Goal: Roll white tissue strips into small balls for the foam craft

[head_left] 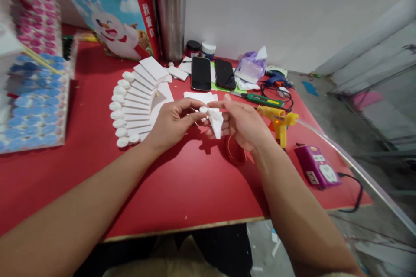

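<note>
Both my hands meet over the middle of the red table (182, 181). My left hand (173, 121) pinches one end of a small white foam piece (215, 120), fingers curled round it. My right hand (242, 123) holds the other side of the same piece between thumb and fingers. Just left of my hands lies a white foam spiral staircase model (139, 99), its steps fanned out with rounded white knobs along the outer edge.
A yellow glue gun (279, 123) stands right of my right hand, a purple power strip (316, 166) beyond it. Two phones (200, 73), a green cutter (260, 99), small jars, a steel flask (170, 13) and a colourful box stand at the back. Pink-and-blue foam model at left (32, 95).
</note>
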Demonstrator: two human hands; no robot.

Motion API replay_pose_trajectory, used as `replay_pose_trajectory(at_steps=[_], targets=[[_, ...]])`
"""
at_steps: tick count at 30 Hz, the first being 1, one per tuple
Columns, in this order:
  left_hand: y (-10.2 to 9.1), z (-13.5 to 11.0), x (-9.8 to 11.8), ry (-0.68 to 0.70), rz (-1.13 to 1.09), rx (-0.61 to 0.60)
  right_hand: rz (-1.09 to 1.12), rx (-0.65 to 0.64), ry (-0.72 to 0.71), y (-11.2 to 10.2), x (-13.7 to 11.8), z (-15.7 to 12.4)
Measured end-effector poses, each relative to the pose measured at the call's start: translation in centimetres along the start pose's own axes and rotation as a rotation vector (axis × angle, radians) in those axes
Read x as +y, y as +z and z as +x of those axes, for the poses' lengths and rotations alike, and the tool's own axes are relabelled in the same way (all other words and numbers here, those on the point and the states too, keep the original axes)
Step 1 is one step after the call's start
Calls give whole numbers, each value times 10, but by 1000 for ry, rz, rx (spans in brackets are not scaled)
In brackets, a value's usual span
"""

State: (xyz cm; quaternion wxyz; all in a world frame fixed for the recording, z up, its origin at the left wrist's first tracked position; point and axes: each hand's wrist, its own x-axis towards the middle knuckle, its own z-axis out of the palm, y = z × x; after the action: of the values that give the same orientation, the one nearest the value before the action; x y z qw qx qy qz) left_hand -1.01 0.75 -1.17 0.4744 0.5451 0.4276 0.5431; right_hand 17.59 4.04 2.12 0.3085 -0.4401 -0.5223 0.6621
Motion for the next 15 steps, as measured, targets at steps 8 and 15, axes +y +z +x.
replay_pose_trajectory(at_steps=[8, 15], targets=[[-2, 0, 0, 106, 142, -41, 376, -222, 286, -4, 1, 4], [-1, 1, 0, 60, 102, -17, 311, -225, 155, -5, 2, 0]])
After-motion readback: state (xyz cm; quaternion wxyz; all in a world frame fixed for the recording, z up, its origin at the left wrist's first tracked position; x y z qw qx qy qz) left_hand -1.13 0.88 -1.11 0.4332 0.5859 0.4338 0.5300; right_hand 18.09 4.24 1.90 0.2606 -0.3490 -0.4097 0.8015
